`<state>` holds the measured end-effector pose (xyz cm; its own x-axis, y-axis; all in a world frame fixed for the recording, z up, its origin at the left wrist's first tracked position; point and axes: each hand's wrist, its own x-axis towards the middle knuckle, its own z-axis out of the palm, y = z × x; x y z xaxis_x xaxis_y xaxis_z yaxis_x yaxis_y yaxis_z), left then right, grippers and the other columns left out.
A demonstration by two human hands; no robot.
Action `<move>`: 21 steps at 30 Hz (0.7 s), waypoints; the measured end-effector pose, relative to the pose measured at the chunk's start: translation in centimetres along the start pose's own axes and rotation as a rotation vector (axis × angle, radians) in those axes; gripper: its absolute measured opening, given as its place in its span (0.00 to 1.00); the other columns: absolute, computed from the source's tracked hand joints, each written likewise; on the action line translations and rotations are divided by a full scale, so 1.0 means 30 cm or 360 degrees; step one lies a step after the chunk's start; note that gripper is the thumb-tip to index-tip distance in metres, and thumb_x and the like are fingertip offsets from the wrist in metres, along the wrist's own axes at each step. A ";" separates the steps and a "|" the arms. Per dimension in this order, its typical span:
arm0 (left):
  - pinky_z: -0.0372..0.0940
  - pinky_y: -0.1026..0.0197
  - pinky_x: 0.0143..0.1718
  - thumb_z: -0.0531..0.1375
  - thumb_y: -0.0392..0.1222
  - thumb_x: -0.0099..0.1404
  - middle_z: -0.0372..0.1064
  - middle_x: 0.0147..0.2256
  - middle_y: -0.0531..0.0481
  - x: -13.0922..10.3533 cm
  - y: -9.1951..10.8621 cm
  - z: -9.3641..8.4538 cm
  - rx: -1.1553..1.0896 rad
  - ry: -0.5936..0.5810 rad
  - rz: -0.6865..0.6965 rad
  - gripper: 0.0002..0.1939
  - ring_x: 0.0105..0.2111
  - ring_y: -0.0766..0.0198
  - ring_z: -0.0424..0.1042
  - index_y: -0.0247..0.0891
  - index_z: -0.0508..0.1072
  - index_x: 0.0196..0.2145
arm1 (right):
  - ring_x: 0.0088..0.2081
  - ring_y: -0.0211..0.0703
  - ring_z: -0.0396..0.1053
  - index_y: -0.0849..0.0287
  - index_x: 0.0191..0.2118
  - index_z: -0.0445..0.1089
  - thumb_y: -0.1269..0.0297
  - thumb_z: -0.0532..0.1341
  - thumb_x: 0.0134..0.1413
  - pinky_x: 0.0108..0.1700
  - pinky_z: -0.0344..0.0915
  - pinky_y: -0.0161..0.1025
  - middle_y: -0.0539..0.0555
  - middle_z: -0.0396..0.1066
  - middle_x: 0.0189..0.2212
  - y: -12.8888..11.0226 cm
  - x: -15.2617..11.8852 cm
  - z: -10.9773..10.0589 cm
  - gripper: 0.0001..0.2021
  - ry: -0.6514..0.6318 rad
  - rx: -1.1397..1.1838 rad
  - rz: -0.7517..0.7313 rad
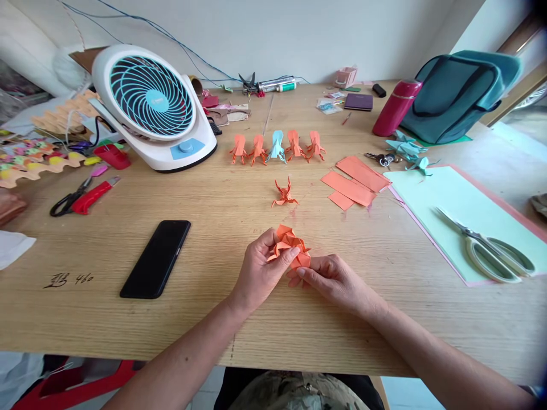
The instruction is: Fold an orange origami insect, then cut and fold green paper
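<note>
Between my two hands, just above the near part of the table, is a folded orange origami figure [294,245] with thin pointed parts. My left hand [267,259] pinches it from the left, thumb across its front. At its lower right edge, my right hand [331,279] grips it between thumb and fingers. Beyond my hands a small orange origami piece [285,193] with raised thin limbs sits on the wood. Further back stands a row of several folded paper figures [258,149], orange except for a light blue one [277,147] in the middle.
Orange paper strips [352,185] lie right of centre. Scissors [491,245] rest on pale green sheets [431,199]. A black phone [156,259] lies left of my hands. Behind are a white fan [158,102], a red utility knife [94,196], a pink bottle [396,107] and a teal bag [457,97].
</note>
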<state>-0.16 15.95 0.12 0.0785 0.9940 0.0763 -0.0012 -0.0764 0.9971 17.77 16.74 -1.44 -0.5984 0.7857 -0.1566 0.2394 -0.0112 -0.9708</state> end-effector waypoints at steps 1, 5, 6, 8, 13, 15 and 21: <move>0.62 0.65 0.32 0.63 0.44 0.65 0.68 0.28 0.54 -0.003 -0.001 0.001 0.0078 0.0015 0.0066 0.09 0.28 0.67 0.66 0.38 0.71 0.32 | 0.30 0.42 0.67 0.59 0.34 0.80 0.46 0.59 0.62 0.34 0.63 0.37 0.51 0.71 0.25 0.000 0.000 0.001 0.21 -0.0005 -0.0001 -0.0003; 0.60 0.66 0.30 0.59 0.42 0.69 0.69 0.27 0.55 -0.017 -0.013 0.009 0.0406 0.0081 0.0303 0.05 0.26 0.68 0.66 0.40 0.69 0.34 | 0.28 0.40 0.65 0.60 0.30 0.78 0.47 0.58 0.64 0.32 0.61 0.36 0.50 0.70 0.25 -0.006 -0.005 0.005 0.22 -0.0042 -0.0036 -0.0021; 0.60 0.66 0.30 0.59 0.41 0.69 0.69 0.27 0.55 -0.019 -0.017 0.010 0.0475 0.0102 0.0336 0.04 0.26 0.68 0.66 0.40 0.69 0.35 | 0.28 0.39 0.64 0.60 0.29 0.76 0.47 0.58 0.64 0.31 0.60 0.36 0.49 0.69 0.24 -0.007 -0.007 0.006 0.22 -0.0051 -0.0056 -0.0040; 0.60 0.66 0.30 0.59 0.40 0.68 0.69 0.27 0.55 -0.021 -0.025 0.009 0.0571 0.0144 0.0366 0.03 0.26 0.67 0.66 0.41 0.69 0.36 | 0.27 0.38 0.63 0.60 0.28 0.73 0.49 0.56 0.66 0.30 0.59 0.35 0.49 0.68 0.24 -0.007 -0.011 0.007 0.22 -0.0032 -0.0080 -0.0097; 0.60 0.66 0.30 0.59 0.41 0.68 0.67 0.27 0.55 -0.012 -0.032 0.005 0.0536 0.0194 0.0290 0.05 0.26 0.68 0.64 0.40 0.67 0.35 | 0.30 0.38 0.66 0.57 0.39 0.68 0.63 0.55 0.68 0.34 0.63 0.36 0.51 0.70 0.32 0.016 -0.020 0.009 0.07 0.0496 -0.0214 -0.0460; 0.61 0.66 0.31 0.59 0.43 0.68 0.67 0.28 0.54 -0.010 -0.031 0.008 0.0441 0.0162 0.0217 0.06 0.27 0.68 0.64 0.39 0.67 0.35 | 0.32 0.39 0.66 0.55 0.44 0.67 0.69 0.55 0.66 0.36 0.64 0.37 0.52 0.70 0.35 0.025 -0.021 0.009 0.05 0.0572 -0.0387 -0.0693; 0.57 0.67 0.23 0.63 0.50 0.65 0.65 0.24 0.57 -0.008 -0.017 0.015 0.0071 0.0139 -0.0126 0.12 0.21 0.70 0.61 0.40 0.66 0.34 | 0.37 0.41 0.69 0.51 0.54 0.68 0.75 0.53 0.65 0.39 0.66 0.39 0.54 0.70 0.38 0.028 -0.014 0.011 0.17 0.0422 -0.0593 -0.0880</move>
<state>0.27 15.73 -0.40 -0.0104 0.9999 -0.0003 0.0463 0.0008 0.9989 17.97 16.19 -2.24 -0.5130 0.7397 0.4354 0.2285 0.6067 -0.7614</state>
